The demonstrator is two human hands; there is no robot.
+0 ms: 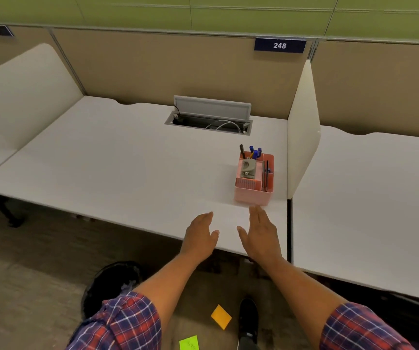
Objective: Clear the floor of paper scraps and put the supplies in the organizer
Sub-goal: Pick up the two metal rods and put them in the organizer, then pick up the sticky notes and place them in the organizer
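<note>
A pink organizer [252,192] stands on the white desk [117,168] near its right divider. It holds blue pens [255,151], a dark marker, a grey stapler-like tool [248,169] and thin pencils. My left hand [199,234] and my right hand [262,233] hover open over the desk's front edge, palms facing each other, empty. The right fingertips are just short of the organizer's front wall. On the floor below lie an orange paper scrap [221,316] and a green paper scrap [189,342].
A black bin [110,281] stands on the carpet under my left arm. A black shoe [248,317] is beside the orange scrap. An open cable hatch [209,117] sits at the desk's back. White dividers [303,130] flank the desk.
</note>
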